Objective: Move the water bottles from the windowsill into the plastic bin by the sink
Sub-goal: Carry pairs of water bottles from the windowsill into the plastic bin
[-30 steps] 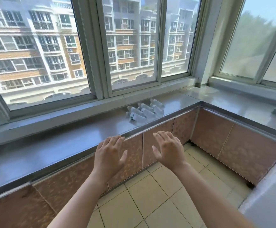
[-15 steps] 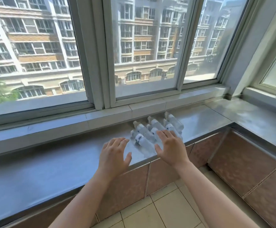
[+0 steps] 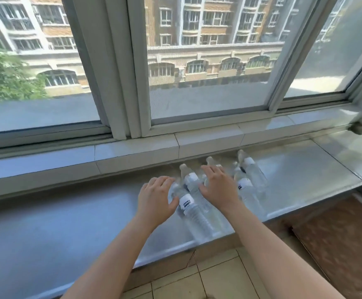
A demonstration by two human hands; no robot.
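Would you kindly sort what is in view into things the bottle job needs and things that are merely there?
Belongs to the job:
water bottles
left hand
right hand
steel sill

Merely there:
window frame
floor tiles

The water bottles point(image 3: 194, 209) under the fingers are clear and colourless, with white labels that carry a small dark print, and their caps look white or pale. The bottle just beside the left hand point(image 3: 155, 199) has a ribbed pattern on its lower body. The metal sill point(image 3: 46, 229) left of the fingers is dull silver-grey with a blue tint. The stone ledge point(image 3: 132, 152) beyond the fingertips is pale grey-white, divided by thin dark joints. The window frame point(image 3: 122, 72) above is light grey. The floor tiles point(image 3: 223, 281) below the wrists are cream with dark lines. The cabinet front point(image 3: 344, 238) right of the right hand point(image 3: 219, 186) is reddish-brown and speckled.
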